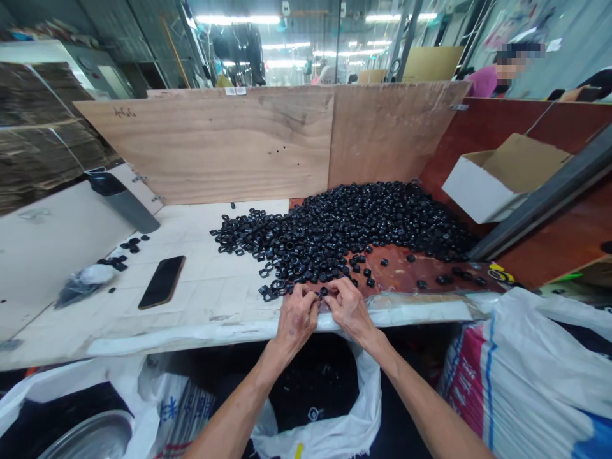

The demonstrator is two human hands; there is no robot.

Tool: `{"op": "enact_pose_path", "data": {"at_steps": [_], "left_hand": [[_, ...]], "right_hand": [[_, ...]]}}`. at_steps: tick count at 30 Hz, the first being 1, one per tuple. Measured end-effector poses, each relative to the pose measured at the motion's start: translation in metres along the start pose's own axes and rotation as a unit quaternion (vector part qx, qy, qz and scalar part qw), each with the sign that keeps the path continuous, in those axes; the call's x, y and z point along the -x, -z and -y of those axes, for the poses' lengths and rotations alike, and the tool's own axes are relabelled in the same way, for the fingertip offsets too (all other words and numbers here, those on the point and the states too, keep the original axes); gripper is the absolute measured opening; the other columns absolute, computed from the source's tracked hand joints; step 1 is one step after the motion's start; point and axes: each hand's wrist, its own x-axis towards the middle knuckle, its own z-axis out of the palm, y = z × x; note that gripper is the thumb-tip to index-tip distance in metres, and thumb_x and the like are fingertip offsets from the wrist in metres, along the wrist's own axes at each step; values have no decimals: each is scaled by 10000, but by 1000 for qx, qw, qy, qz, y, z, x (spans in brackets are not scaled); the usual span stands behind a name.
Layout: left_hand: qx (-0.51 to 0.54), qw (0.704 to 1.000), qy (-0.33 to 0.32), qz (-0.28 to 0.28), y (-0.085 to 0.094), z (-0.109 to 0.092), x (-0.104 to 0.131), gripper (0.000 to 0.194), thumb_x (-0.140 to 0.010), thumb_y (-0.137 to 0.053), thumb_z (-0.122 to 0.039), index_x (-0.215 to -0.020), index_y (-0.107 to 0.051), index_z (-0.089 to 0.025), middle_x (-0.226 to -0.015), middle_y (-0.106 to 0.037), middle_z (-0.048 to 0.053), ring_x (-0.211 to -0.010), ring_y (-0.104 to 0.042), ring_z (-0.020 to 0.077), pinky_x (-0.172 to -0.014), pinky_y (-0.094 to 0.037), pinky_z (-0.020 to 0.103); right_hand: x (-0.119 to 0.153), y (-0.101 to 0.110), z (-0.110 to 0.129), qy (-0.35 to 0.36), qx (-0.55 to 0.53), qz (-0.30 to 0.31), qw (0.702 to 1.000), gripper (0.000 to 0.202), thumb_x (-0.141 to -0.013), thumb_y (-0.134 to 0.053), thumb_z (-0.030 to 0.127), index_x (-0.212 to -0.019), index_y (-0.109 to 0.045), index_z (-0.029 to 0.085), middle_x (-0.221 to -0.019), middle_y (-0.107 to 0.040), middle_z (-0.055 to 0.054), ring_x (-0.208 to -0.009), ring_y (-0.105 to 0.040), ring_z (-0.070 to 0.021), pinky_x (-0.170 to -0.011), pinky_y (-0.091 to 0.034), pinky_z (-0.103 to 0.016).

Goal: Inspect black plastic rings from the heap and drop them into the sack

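At the front edge of the worktable, my left hand point(297, 312) and my right hand point(351, 307) are close together with fingers pinched. Between the fingertips shows a small black ring-shaped part point(324, 291), touching my right hand's fingers. What my left fingers pinch is too small and too covered to make out. Just beyond both hands lies a large heap of small black plastic parts point(382, 213), many ring-like, spreading to the left. Below my wrists, an open white sack point(366, 414) has dark contents.
A phone point(162, 282), a grey container point(124, 203) and a plastic bag point(85, 285) are on the left. Wooden boards point(215, 143) wall the table point(205, 306). At right hang a white carton point(482, 188) and stands a full sack point(535, 376). A person point(485, 80) is beyond.
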Motion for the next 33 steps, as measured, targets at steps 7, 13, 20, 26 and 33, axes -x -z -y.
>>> {"op": "enact_pose_path", "data": {"at_steps": [7,13,20,26,33], "left_hand": [[67,996,15,-59,-2,3,1,75,-848,-575,-166,-917,-578,-197,-832,-646,50,-818,-645,224,-753,-510,340],[237,969,55,-42,4,-1,0,158,-855,-600,-199,-1009,-569,-186,-901,-687,34,-758,-690,160,-704,-569,281],[313,947,64,-28,8,1,-1,219,-857,-635,-221,-1070,-612,-175,-996,-700,54,-854,-694,159,-734,-588,279],[331,941,62,-39,11,0,-2,233,-835,-666,-222,-1061,-635,-173,-994,-694,53,-821,-688,149,-729,-594,278],[343,935,84,-38,13,-3,-1,214,-836,-679,-233,-1038,-642,-174,-973,-712,47,-827,-698,153,-736,-595,273]], "right_hand": [[-2,-7,6,6,47,29,998,168,-845,-541,108,-949,-636,200,-952,-613,-59,-785,-608,-185,-707,-494,-291],[3,5,1,33,-123,26,992,231,-876,-547,122,-1060,-665,198,-1031,-671,-75,-905,-648,-195,-758,-541,-297],[3,4,-4,-21,-228,32,973,284,-856,-618,186,-1137,-660,202,-1019,-683,-67,-867,-667,-183,-758,-567,-307],[1,7,-8,-6,-284,29,958,205,-854,-643,225,-1041,-723,200,-1043,-669,-80,-970,-653,-201,-838,-556,-325],[6,-1,-6,-96,-379,40,920,269,-836,-680,285,-1095,-662,212,-1000,-705,-63,-865,-701,-200,-781,-586,-314]]}}
